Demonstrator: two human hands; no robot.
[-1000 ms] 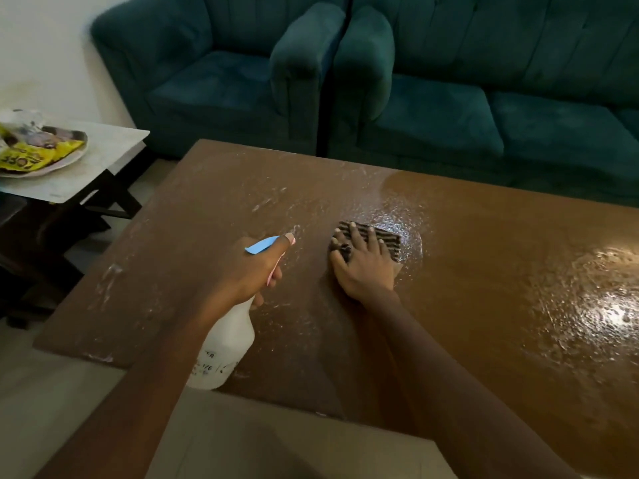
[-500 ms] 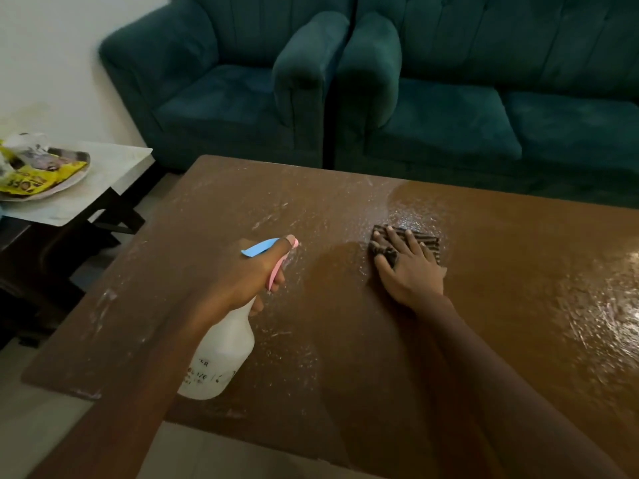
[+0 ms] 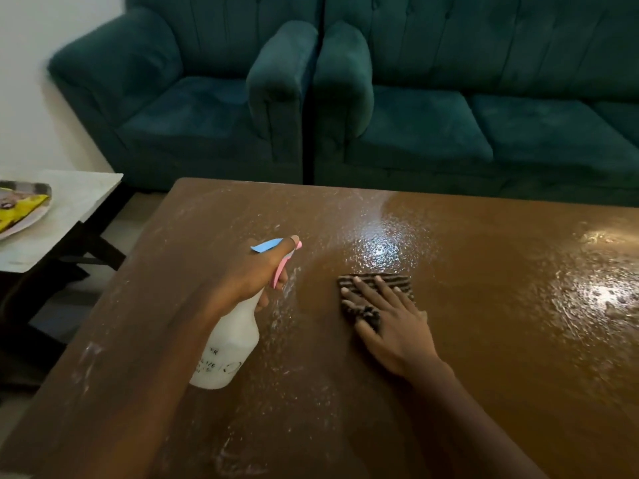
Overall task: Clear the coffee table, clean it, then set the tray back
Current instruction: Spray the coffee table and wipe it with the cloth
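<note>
Cloth (image 3: 375, 283) sits further right on the table (image 3: 501, 357) than a second ago. In the head view my right hand (image 3: 390, 326) has slid it away from the bottle (image 3: 230, 344), leaving a darker wiped band between them. White streaks remain on the left half and near the front edge, and there is wet shine to the right. I judge the cleaning about midway, with the left side yet to wipe.

My right hand lies flat, fingers straight and spread, pressing the cloth down; a fold bunches by the thumb. My left hand (image 3: 249, 281) is wrapped round the bottle's neck, index finger along the spray head, holding it above the table.

The tray (image 3: 20, 219) waits on the side table (image 3: 79, 202) at far left, well apart from both hands.
</note>
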